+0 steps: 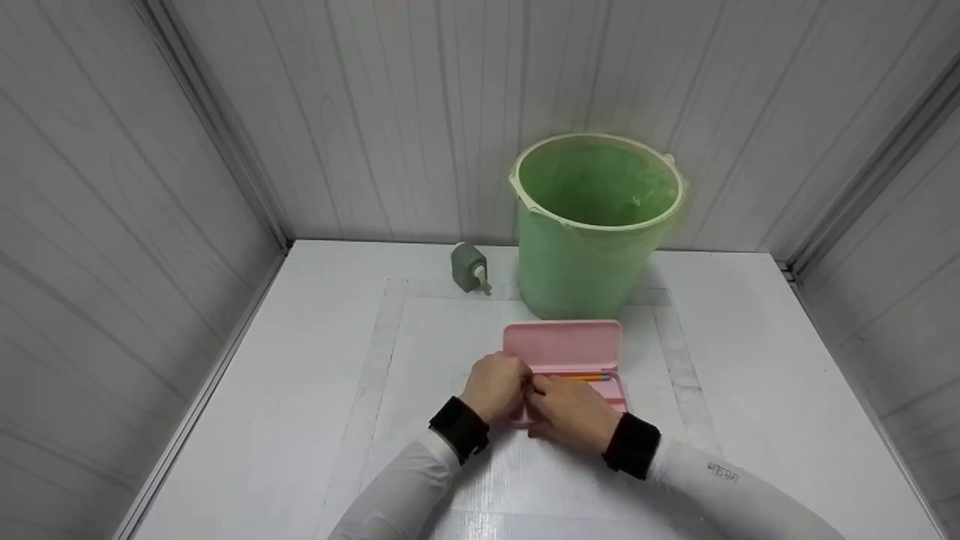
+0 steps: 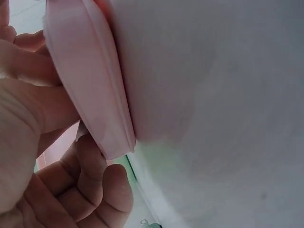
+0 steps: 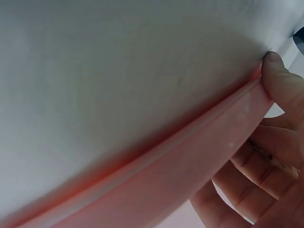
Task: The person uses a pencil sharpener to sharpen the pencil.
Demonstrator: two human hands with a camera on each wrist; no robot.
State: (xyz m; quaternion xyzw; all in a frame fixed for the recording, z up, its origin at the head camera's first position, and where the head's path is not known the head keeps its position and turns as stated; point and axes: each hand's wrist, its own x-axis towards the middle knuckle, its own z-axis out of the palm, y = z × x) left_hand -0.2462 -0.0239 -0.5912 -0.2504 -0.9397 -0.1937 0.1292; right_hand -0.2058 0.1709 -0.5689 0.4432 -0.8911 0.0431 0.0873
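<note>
A pink pencil case point(image 1: 562, 345) lies on the table with its lid raised at the back. Inside its rear compartment is an orange pencil point(image 1: 586, 377) with a blue end at the right; its left part is hidden behind the hands. My left hand point(image 1: 497, 386) reaches over the case's left end, fingers bent inside; whether they pinch anything is hidden. Close beside it, my right hand point(image 1: 574, 411) grips the front left of the case, thumb point(image 3: 278, 78) against the outer wall and fingers curled over the inside. The fingertips of both hands nearly meet.
A tall green bucket point(image 1: 581, 270) stands right behind the case. To its left, a small dark grey bottle point(image 1: 469, 267) with a pale nozzle lies on the table. Ribbed grey-white walls point(image 1: 360, 120) close the table in at the back and sides.
</note>
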